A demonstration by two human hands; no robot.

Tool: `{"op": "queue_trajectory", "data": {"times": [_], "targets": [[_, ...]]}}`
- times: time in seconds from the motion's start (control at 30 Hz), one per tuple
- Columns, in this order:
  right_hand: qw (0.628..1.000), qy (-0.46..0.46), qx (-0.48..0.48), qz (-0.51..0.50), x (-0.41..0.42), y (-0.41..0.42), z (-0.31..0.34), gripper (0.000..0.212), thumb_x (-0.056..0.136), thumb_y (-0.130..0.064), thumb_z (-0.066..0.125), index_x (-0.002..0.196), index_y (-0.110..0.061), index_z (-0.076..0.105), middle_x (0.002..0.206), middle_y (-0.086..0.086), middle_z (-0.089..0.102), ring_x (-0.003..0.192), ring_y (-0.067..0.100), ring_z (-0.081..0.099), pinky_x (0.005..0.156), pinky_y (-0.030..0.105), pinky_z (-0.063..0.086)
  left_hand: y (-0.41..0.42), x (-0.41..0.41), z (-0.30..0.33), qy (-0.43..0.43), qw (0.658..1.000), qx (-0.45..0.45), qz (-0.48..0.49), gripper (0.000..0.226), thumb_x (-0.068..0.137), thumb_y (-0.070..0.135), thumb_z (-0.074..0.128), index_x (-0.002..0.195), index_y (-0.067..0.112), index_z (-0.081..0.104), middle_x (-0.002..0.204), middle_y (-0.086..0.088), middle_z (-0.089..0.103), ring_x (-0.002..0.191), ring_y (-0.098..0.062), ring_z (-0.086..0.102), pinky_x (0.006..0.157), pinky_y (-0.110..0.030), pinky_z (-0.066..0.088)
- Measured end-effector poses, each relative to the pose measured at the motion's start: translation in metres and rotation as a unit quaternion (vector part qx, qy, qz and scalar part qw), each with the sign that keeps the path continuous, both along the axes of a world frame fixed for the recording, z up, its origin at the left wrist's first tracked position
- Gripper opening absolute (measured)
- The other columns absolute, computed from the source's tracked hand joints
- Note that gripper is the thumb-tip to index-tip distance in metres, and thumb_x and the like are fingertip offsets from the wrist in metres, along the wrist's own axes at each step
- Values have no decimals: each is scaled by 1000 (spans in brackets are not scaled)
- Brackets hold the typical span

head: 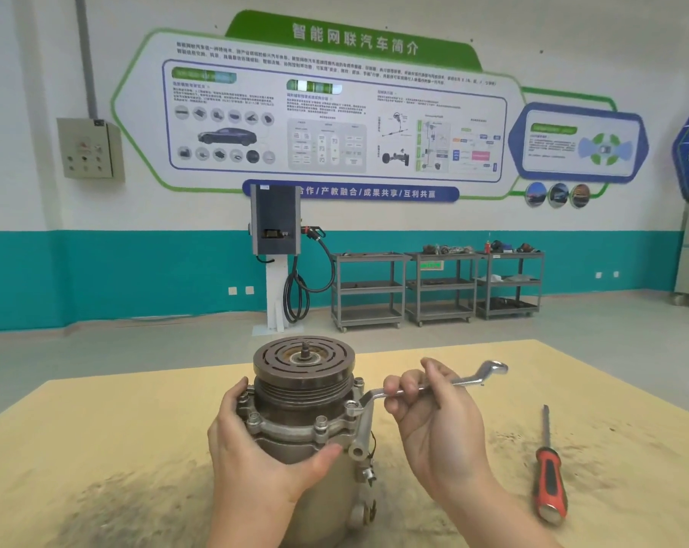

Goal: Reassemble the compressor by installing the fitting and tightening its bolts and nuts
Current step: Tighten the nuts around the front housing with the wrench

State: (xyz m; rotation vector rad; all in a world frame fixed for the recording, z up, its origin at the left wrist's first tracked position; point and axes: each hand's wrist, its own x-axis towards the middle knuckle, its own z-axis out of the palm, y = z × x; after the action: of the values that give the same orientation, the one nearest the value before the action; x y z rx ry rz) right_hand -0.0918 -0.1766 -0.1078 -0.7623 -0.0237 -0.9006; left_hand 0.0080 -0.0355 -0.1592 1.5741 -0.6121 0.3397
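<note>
While compressor [295, 421] stands upright mid-table [97, 448], left hand [255, 460] wraps body, steadying. Right hand [433, 421] fingers curled round wrench [445, 383], ring end on flange bolt [351, 407]. Keep ring seated square, swing short arcs, brace housing against twist.

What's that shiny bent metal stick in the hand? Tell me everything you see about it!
It is a wrench, made of bright silvery metal, long and thin with a bend near each end. Each end looks like a closed ring. One ring sits down on a bolt at the rim of the compressor; the other ring sticks up in the air toward the right. The right hand holds its middle, fingers curled round the bar. It lies nearly level above the table, not touching it.
</note>
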Motion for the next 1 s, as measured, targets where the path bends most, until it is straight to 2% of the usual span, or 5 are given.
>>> {"op": "queue_trajectory", "data": {"times": [0.2,0.47,0.6,0.73,1.0], "targets": [[951,-21,-278,-136,-27,22,-19,25,96,-39,50,102,-14,49,86,11,72,97,28,71,80,30,57,18,8,-1,-1,996,-29,-83,76,48,59,74,112,68,35,132,8,47,115,2,50,97,-29,40],[646,-19,-678,-350,-24,35,-16,11,79,-17,78,85,-8,73,100,1,74,105,13,68,83,33,57,18,12,-5,-39,997,-35,-57,69,50,59,71,110,65,39,126,7,48,115,-14,52,94,-33,43],[823,21,-496,-278,-30,33,6,14,96,-44,53,103,-33,58,92,-7,74,87,9,71,76,26,56,12,9,-5,-68,995,-76,9,51,61,61,57,110,52,43,115,40,43,114,-26,48,91,-30,41],[966,1,-200,-165,-31,7,26,9,104,-16,34,106,-18,43,74,15,72,77,29,71,64,28,56,10,5,-4,-64,995,-76,29,53,62,62,53,112,47,43,113,33,44,114,-21,43,92,-27,37],[997,48,-22,49,-7,-16,22,20,98,1,29,107,-7,44,60,15,59,62,32,67,49,30,51,18,12,-4,-29,999,-14,11,91,45,65,68,130,43,42,123,16,48,107,-20,57,91,-40,49]]}}
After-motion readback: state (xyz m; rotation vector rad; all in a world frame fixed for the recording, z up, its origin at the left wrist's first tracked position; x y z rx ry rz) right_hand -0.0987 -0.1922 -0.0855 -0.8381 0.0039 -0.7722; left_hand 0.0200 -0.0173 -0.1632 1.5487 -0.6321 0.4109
